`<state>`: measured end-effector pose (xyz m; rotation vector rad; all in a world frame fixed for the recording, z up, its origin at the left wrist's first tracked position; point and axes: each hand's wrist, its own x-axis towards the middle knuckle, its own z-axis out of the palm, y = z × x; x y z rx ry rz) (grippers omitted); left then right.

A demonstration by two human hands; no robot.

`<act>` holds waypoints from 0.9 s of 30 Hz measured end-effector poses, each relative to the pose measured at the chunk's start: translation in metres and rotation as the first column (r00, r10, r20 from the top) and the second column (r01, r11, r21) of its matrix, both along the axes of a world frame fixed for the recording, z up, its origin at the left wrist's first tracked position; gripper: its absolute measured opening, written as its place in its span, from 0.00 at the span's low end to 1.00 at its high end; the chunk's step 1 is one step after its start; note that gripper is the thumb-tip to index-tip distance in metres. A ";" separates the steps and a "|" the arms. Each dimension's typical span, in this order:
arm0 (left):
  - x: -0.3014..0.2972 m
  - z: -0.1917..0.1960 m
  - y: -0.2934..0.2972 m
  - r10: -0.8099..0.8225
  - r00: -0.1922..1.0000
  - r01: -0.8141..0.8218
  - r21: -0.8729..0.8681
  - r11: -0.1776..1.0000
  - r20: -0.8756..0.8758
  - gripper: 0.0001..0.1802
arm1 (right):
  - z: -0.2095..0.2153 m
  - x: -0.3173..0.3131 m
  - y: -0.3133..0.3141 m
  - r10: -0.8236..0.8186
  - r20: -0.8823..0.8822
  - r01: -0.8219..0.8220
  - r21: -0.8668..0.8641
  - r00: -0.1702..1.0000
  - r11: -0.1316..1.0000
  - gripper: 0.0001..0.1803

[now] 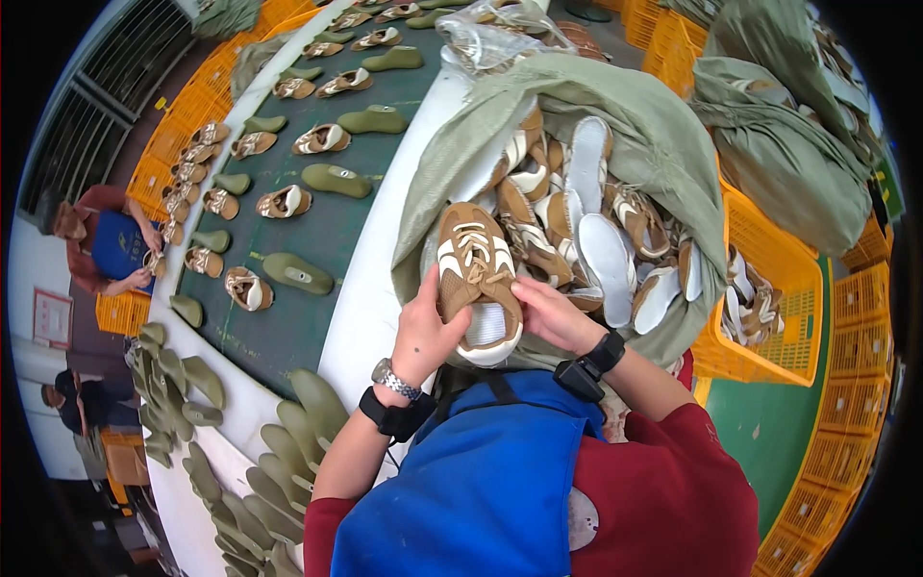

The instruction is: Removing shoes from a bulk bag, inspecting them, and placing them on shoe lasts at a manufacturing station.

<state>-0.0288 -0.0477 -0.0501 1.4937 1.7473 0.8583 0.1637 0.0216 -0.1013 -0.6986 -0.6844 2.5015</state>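
Note:
A brown sneaker (pixel 478 252) with cream stripes and laces is held between both hands, its toe pointing away from me and its opening toward me. My left hand (pixel 425 322) wraps the left side, with the thumb over the edge of the opening. On the right side of the collar, my right hand (pixel 556 313) pinches the shoe's edge. Just beyond the shoe a large green woven sack (pixel 654 125) stands open, full of similar brown sneakers and shoe uppers with white undersides (pixel 606 255).
Left of me runs a green conveyor belt (pixel 317 231) with rows of sneakers and olive shoe lasts (pixel 298 273). More lasts (pixel 274 481) are heaped on the white table edge (pixel 361 327). Yellow crates (pixel 769 279) stand at right. A co-worker (pixel 106 240) handles shoes across the belt.

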 end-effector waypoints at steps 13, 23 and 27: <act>-0.025 0.022 -0.057 0.244 0.930 -0.139 0.353 0.925 -0.273 0.12 | 0.099 -0.049 -0.025 -0.554 0.191 -0.325 0.933 0.810 -0.154 0.37; -0.044 0.044 -0.103 0.380 0.890 -0.241 0.448 0.861 -0.251 0.10 | 0.108 -0.099 -0.025 -0.529 0.121 -0.152 0.988 0.840 -0.016 0.16; -0.057 0.046 -0.116 0.436 0.829 -0.273 0.429 0.861 -0.350 0.08 | 0.104 -0.115 -0.032 -0.470 0.024 -0.025 1.000 0.882 0.004 0.15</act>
